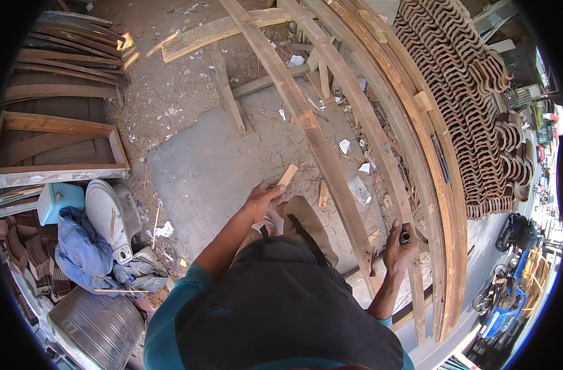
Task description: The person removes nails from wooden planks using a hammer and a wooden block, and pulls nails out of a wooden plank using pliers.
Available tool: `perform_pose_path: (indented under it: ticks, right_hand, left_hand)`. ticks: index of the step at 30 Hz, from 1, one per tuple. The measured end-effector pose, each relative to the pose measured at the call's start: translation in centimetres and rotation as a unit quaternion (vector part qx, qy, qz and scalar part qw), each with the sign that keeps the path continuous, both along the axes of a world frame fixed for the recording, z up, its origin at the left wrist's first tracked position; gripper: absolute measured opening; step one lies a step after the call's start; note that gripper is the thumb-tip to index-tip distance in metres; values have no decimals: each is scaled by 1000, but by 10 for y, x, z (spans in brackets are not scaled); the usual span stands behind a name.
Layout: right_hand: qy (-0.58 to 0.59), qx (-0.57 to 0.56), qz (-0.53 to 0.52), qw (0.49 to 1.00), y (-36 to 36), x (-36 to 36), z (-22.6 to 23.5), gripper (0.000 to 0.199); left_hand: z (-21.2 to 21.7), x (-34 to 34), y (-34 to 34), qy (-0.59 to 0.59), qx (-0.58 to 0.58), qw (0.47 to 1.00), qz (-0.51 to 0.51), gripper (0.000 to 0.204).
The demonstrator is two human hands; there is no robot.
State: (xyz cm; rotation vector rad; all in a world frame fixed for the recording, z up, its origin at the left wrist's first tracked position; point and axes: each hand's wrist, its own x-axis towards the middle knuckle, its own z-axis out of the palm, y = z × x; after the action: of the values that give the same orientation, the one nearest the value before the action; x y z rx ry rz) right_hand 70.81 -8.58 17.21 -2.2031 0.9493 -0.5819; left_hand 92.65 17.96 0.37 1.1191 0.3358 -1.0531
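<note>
My left hand (266,198) is closed round a short pale wooden block (288,176), which sticks out past the fingers in front of my knees. On the right, my right hand (399,251) is wrapped round a dark tool handle with a round hollow-looking end (405,237); the rest of the tool is hidden. That hand is over or against a long wooden beam (380,151), and I cannot tell whether it touches it. A second long beam (321,151) runs between my two hands, with a lighter patch near its middle.
More long boards (438,185) lie on the right beside stacked clay roof tiles (454,117). A wooden trestle (229,95) stands ahead on a grey sheet (195,148). At left are a wooden frame (59,126), a toilet bowl (106,213), a light-blue cistern (62,202) and blue cloth (84,250).
</note>
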Motion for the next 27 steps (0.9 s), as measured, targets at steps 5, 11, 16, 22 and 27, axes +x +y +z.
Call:
perform_pose_path:
  ticks: [5, 11, 16, 22, 27]
  right_hand:
    - [-170, 231, 4, 958, 3, 89, 43, 39]
    - [-232, 300, 107, 919, -1, 212, 45, 38]
    - [-209, 310, 177, 910, 0, 315, 45, 34]
    - [-267, 305, 232, 885, -4, 418, 64, 29]
    - [-376, 255, 286, 844, -5, 531, 92, 33]
  left_hand:
    - [-22, 71, -1, -23, 13, 998, 61, 46]
    - [-11, 167, 14, -74, 99, 987, 102, 45]
    - [-1, 246, 8, -164, 191, 961, 117, 50]
    - [12, 373, -36, -387, 218, 892, 88, 48]
    - [-2, 492, -74, -574, 318, 754, 17, 46]
